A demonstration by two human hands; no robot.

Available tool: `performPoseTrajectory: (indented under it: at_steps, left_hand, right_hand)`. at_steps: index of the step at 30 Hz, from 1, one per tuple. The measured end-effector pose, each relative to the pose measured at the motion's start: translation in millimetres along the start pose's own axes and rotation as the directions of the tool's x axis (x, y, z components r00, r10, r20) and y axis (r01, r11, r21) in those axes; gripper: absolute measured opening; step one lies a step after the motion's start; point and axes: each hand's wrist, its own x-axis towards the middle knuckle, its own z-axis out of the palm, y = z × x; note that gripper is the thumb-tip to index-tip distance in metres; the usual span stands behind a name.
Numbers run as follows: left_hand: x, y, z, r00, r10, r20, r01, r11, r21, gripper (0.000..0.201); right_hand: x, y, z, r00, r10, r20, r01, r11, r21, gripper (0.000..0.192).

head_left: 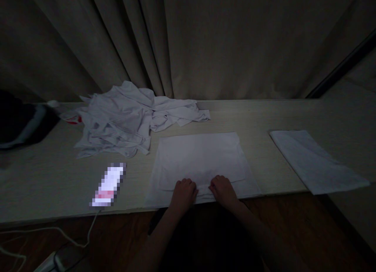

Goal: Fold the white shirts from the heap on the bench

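1. Middle cloth (202, 154): thin fabric, matt, mostly smooth, creased at near edge.
2. Heaped cloths (117, 111): soft fabric, matt, heavily wrinkled.
3. Right-hand folded cloth (317, 158): matt, fairly smooth.
4. Tabletop (249, 121): wood-like grain, flat.
5. Curtain (235, 41): matt woven-looking textile.
6. Floor (282, 215): wood-look.
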Motion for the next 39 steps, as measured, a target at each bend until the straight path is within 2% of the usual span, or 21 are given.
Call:
performPoseTrajectory:
  at_steps: [6, 11, 14, 17, 20, 25, 29, 34, 39]
  left_hand:
    - [6.1, -2.0, 9.1, 0.995, -0.078, -0.057, 0.078, 0.997, 0.007, 0.021]
    - [3.8, 3.0, 15.3, 0.988, -0.097, -0.12, 0.103, 0.994, 0.048, 0.022]
    - [0.5, 5.0, 16.2, 0.989, -0.05, -0.139, 0.061, 0.995, 0.076, 0.019]
    - [-2.9, 3.8, 18.6, 0.992, 0.052, -0.117, -0.041, 0.995, 0.09, 0.011]
    - [-6.8, 2.7, 22.7, 0.99, 0.1, -0.102, -0.091, 0.992, 0.093, 0.01]
    - [-8.7, 11.0, 27.0, 0.992, 0.032, -0.122, -0.021, 0.996, 0.086, 0.022]
    - [-5.3, 18.3, 27.5, 0.988, -0.054, -0.143, 0.066, 0.994, 0.084, 0.029]
    - [-12.1, 12.5, 26.7, 0.983, -0.088, -0.16, 0.103, 0.991, 0.084, 0.025]
    - [-25.2, 5.7, 28.3, 0.978, -0.101, -0.18, 0.119, 0.989, 0.09, 0.024]
  right_hand:
    - [10.5, 0.7, 1.6, 0.996, 0.076, 0.045, -0.074, 0.996, -0.046, 0.012]
    - [10.9, -2.8, 5.9, 0.998, 0.053, -0.015, -0.055, 0.991, -0.125, 0.01]
    - [7.1, -5.5, 10.3, 0.999, -0.024, -0.04, 0.015, 0.979, -0.204, 0.008]
    - [2.3, -5.7, 16.2, 0.993, -0.115, -0.02, 0.108, 0.969, -0.222, 0.008]
    - [-2.6, -5.3, 20.7, 0.991, -0.133, -0.019, 0.126, 0.97, -0.209, 0.009]
    - [-6.5, -15.2, 20.0, 0.994, -0.03, -0.107, 0.014, 0.989, -0.145, 0.023]
    - [-4.7, -23.8, 19.8, 0.992, 0.049, -0.117, -0.067, 0.986, -0.153, 0.025]
    - [-8.3, -18.4, 20.8, 0.994, 0.03, -0.105, -0.044, 0.989, -0.14, 0.024]
    - [-20.4, -5.2, 20.8, 0.992, -0.002, -0.123, -0.01, 0.995, -0.097, 0.015]
